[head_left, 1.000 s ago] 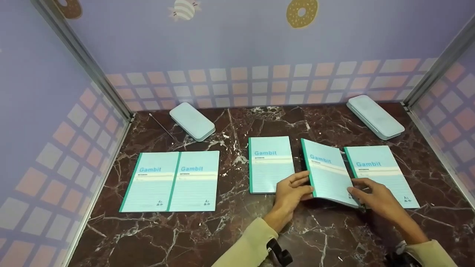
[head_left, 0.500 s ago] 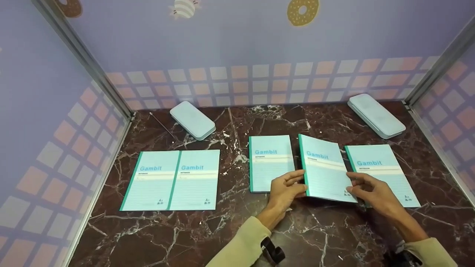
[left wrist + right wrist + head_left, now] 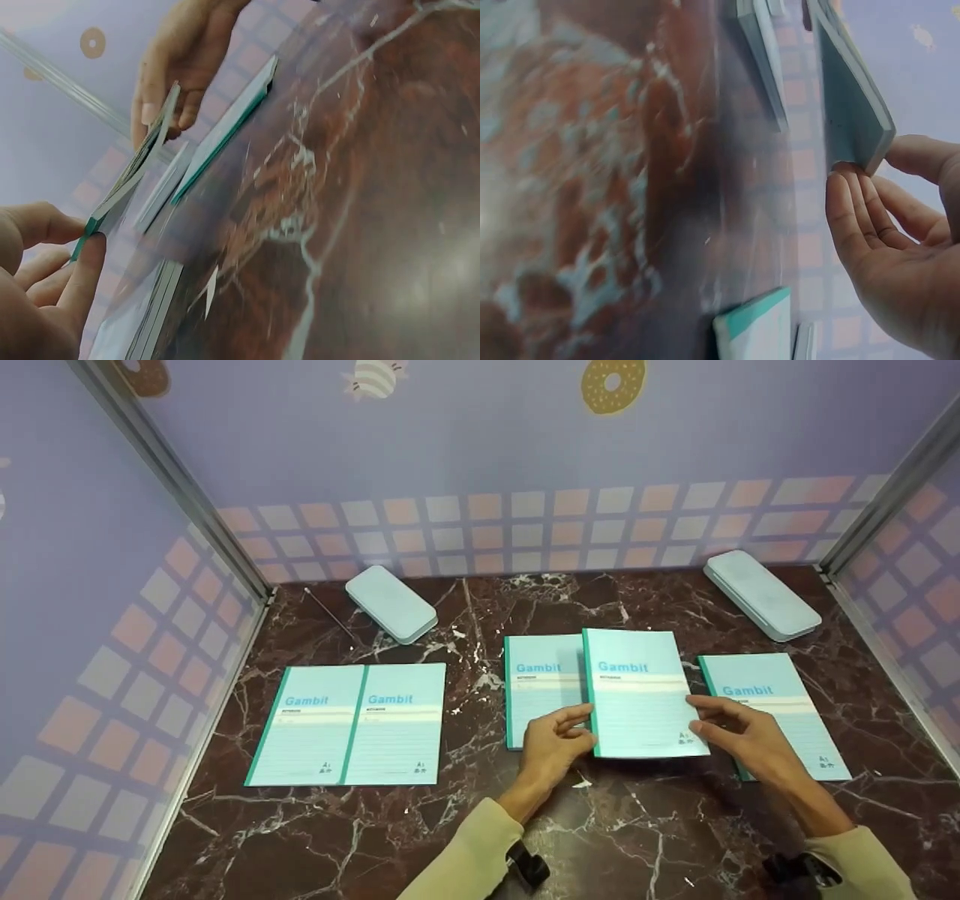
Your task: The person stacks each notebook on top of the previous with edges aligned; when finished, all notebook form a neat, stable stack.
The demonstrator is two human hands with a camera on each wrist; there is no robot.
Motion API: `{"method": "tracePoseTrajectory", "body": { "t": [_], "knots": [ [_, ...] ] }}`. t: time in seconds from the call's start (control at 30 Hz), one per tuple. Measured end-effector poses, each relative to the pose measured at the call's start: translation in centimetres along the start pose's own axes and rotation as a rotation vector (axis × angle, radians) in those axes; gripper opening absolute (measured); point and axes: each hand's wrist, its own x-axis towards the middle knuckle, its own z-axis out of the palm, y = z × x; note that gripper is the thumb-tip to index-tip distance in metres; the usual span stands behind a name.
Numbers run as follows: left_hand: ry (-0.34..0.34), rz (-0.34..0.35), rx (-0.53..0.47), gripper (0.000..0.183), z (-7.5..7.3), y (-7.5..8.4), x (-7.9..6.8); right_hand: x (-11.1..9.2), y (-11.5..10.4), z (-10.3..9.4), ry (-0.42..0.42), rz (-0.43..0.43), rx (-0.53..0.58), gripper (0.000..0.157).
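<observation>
Held notebook: btwn the two hands, lifted clear of the table, right of centre; cover up, far edge held approx. level w/ the near one's line.
Long axis: approx. near–far; green spine runs along the left long edge.
Left hand: narrow pinch, thumb & fingertips on the spine, toward its near end.
Right hand: narrow pinch too, on the opp. long edge, near half; some fingers under it per right wrist view.
Nearer hand: neither, each on its own side.
Lower notebook: flat on table, left of & below held one; long axes approx. parallel.
Overlap: held one's spine side covers lower one's right strip in head view; apart per left wrist view.
Right notebook: flat, partly hidden by right hand.
</observation>
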Motion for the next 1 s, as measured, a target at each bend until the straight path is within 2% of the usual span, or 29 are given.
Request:
{"method": "tracePoseTrajectory", "body": {
  "t": [0.17, 0.43, 0.67, 1.0],
  "knots": [
    [0.021, 0.022, 0.044, 0.039, -1.4, 0.2, -0.3, 1.0, -0.8, 0.9, -0.004, 0.001, 0.030, 0.041],
    [0.050, 0.017, 0.041, 0.033, -3.3, 0.8, -0.6, 1.9, -1.6, 2.6, 0.015, -0.043, 0.086, 0.041],
    [0.093, 0.023, 0.096, 0.033, -4.8, 0.7, -0.6, 2.9, -2.0, 4.3, 0.010, -0.083, 0.129, 0.041],
    [0.130, 0.061, 0.179, 0.031, -7.5, 0.9, -0.8, 4.5, -2.8, 6.8, -0.004, -0.083, 0.157, 0.039]
  ]
}}
